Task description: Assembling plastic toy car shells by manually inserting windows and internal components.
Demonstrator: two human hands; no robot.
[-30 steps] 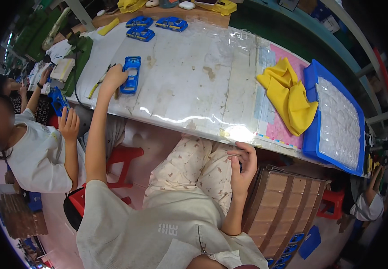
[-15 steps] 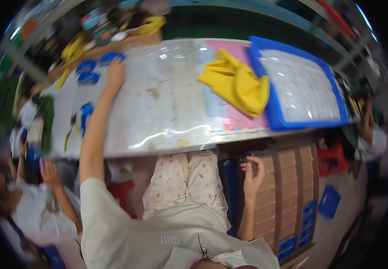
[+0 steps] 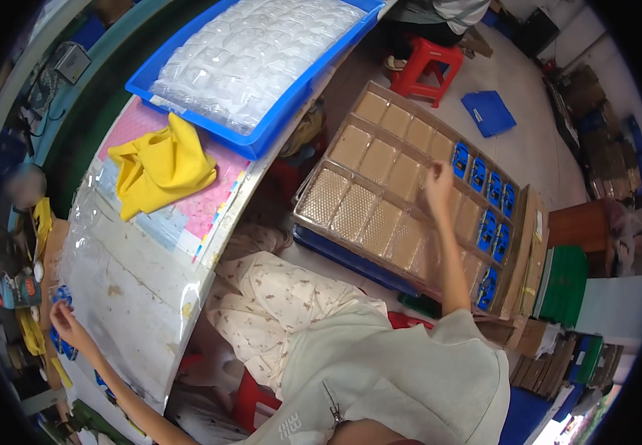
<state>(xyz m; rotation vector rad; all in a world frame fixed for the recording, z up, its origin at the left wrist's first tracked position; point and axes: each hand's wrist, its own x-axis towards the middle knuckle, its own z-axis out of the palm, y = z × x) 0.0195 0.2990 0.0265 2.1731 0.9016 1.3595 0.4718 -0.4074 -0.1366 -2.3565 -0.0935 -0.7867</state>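
My left hand reaches across the worktable on the left. Its fingers look loosely bent and apart, right beside a small blue item; I cannot tell whether they touch it. More blue pieces lie by that hand. On the right, my right hand is over a divided tray with brown compartments. Its fingers are bent together, and anything in them is hidden. Several blue items with dark and yellow parts fill the compartments at the tray's right end.
A yellow cloth lies on the table next to a blue bin of clear plastic-wrapped pieces. Beyond the tray are a red stool, with a person beside it, and a blue panel on the floor. Cardboard and green boxes stand at right.
The view has swung to the right, bringing the tray into full view. My right hand has moved from beside the tray to over its compartments. My left hand stays by the blue items.
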